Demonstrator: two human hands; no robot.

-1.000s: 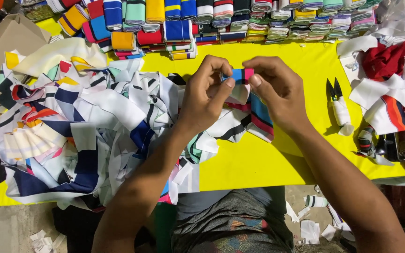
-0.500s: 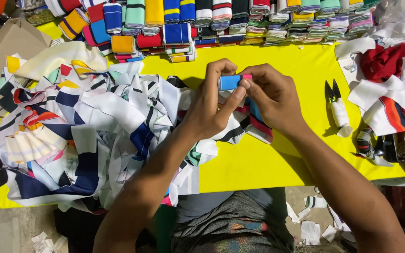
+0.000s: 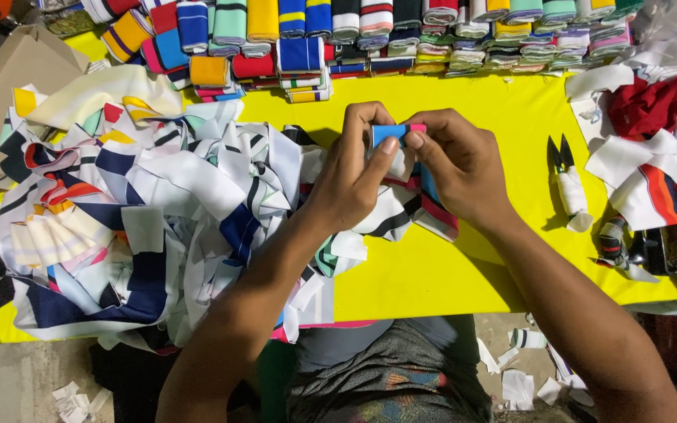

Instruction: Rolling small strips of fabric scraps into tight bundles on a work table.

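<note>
Left hand (image 3: 354,176) and right hand (image 3: 460,164) both pinch small blue-and-pink folded fabric strip (image 3: 396,133), held just above yellow tabletop (image 3: 432,266). Versus half second ago: strip sits slightly lower and nearer body, hands still pressed together, grip unchanged. Heap of loose striped strips (image 3: 158,211) left of hands, unmoved. Snips (image 3: 567,184) lie right, untouched. Rolled strip stacks (image 3: 354,31) along far edge.

My table (image 3: 448,274) wears a yellow cover. A heap of striped fabric strips (image 3: 143,227) lies left, folded rolls (image 3: 370,31) line the far edge, snips (image 3: 567,184) and scraps (image 3: 652,157) sit right.
</note>
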